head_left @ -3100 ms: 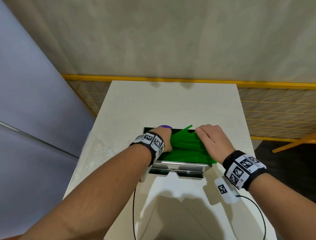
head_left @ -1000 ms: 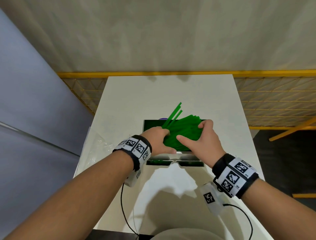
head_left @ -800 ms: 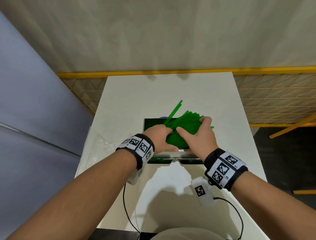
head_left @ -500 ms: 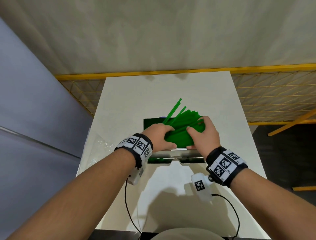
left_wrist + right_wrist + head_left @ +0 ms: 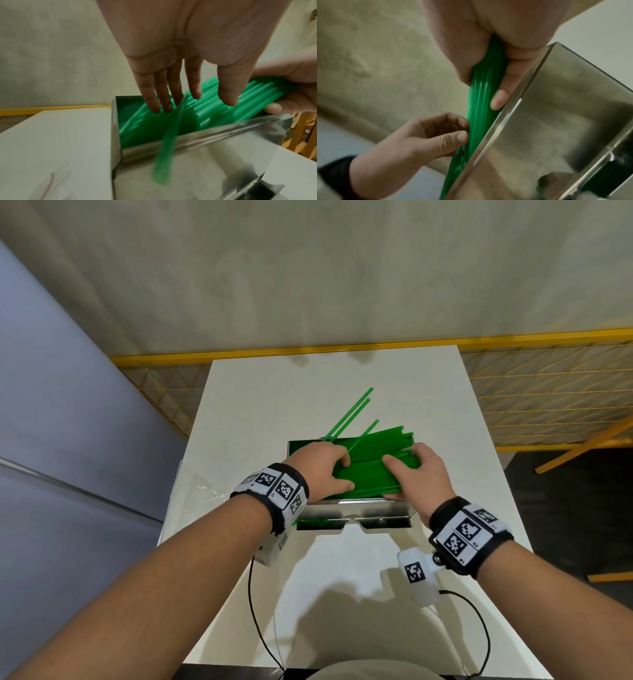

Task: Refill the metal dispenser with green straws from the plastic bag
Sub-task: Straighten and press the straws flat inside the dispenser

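Note:
The open-topped metal dispenser (image 5: 356,508) stands mid-table. A bundle of green straws (image 5: 373,470) lies across its top opening, its right end raised. My right hand (image 5: 418,474) grips that right end, thumb under and fingers over (image 5: 481,92). My left hand (image 5: 322,470) rests on the left part, its fingers (image 5: 164,102) lying on the straws. A few loose straws (image 5: 349,416) stick out up and back beyond the far wall. One blurred straw (image 5: 164,155) leans over the front wall. More straws show in the low front slot (image 5: 322,523).
A crumpled clear plastic bag (image 5: 202,494) lies at the table's left edge beside the dispenser. Wrist-camera cables (image 5: 257,611) trail over the near table. A yellow mesh fence (image 5: 548,392) runs behind and right. A grey wall (image 5: 68,440) stands close on the left.
The bundle has swung from slanting up and back to lying nearly level across the dispenser. My right hand slid to its right end. My left hand stayed on the left part.

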